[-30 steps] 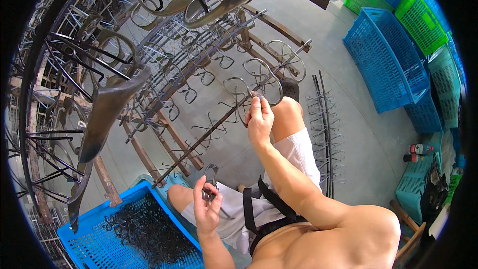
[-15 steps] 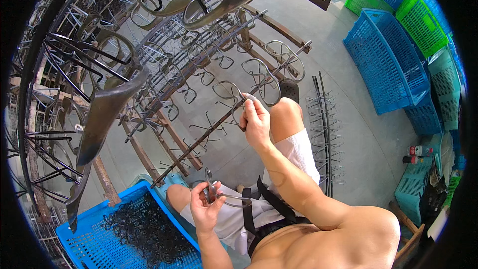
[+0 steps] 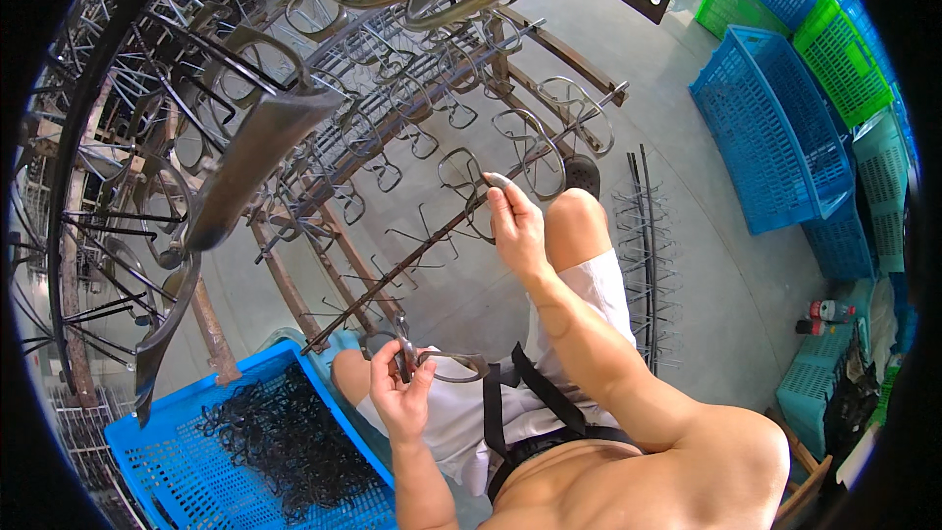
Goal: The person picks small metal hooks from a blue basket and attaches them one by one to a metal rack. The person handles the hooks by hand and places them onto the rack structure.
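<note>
In my left hand (image 3: 400,395), above my lap, are grey looped metal parts (image 3: 453,365), with my thumb and fingers closed round their middle. One loop sticks out to the right over my shorts. My right hand (image 3: 516,224) is farther forward, closed at a slanting hooked bar (image 3: 432,238). Its thumb and fingers pinch a looped metal part (image 3: 461,169) there. Beyond that hand, more looped parts (image 3: 538,159) hang along the far end of the bar. Bare wire hooks stick out from the bar's nearer stretch.
A blue basket (image 3: 147,461) with black pieces (image 3: 294,442) stands at lower left. Large hanging metal parts (image 3: 255,167) and racks crowd the left. Hooked rods (image 3: 645,265) lie on the floor at right. Blue crates (image 3: 765,137) and bottles (image 3: 832,311) stand farther right.
The whole view has shifted slightly, carrying the racks and crates to the right. My left hand has turned the looped parts a little. My right hand stays at the bar.
</note>
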Demonstrator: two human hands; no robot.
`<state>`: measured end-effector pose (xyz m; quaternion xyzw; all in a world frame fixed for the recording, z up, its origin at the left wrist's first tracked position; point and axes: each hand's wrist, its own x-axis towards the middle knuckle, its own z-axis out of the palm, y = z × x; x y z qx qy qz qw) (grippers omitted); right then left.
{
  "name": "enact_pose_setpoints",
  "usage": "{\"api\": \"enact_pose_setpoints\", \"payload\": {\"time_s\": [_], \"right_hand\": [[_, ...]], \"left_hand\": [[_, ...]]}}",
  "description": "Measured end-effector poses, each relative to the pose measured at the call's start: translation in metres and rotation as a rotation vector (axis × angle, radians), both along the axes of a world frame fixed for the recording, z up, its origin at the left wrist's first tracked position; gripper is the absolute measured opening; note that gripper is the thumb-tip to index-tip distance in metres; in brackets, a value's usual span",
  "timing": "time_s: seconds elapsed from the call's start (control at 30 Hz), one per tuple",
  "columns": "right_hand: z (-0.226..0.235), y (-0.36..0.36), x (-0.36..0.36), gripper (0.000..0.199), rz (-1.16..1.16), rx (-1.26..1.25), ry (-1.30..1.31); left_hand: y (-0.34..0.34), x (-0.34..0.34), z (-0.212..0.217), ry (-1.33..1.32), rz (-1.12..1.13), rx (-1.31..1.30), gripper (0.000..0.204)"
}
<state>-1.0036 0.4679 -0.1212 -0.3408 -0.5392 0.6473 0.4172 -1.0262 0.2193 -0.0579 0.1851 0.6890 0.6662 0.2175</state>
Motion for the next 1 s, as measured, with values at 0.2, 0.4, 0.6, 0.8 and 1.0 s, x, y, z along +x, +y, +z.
{"api": "enact_pose_setpoints", "payload": {"time_s": [0.2, 0.4, 0.6, 0.8, 1.0], "right_hand": [[0.000, -0.006, -0.001, 0.023, 0.034, 0.140, -0.052], [0.001, -0.005, -0.002, 0.023, 0.031, 0.066, -0.010], [0.001, -0.008, -0.002, 0.024, -0.014, 0.127, -0.025], [0.010, -0.003, -0.001, 0.026, 0.009, -0.038, -0.003], [0.053, -0.031, 0.047, 0.039, -0.167, 0.950, -0.501]], "left_hand": [[0.005, 0.000, 0.001, 0.006, 0.034, 0.026, 0.040], [0.010, 0.002, -0.003, 0.028, 0.030, 0.095, 0.040], [0.010, 0.003, -0.005, 0.059, -0.002, 0.057, 0.040], [0.004, 0.005, -0.002, 0.119, 0.037, -0.003, 0.040], [0.005, 0.006, 0.006, 0.404, 0.041, -0.249, 0.040]]}}
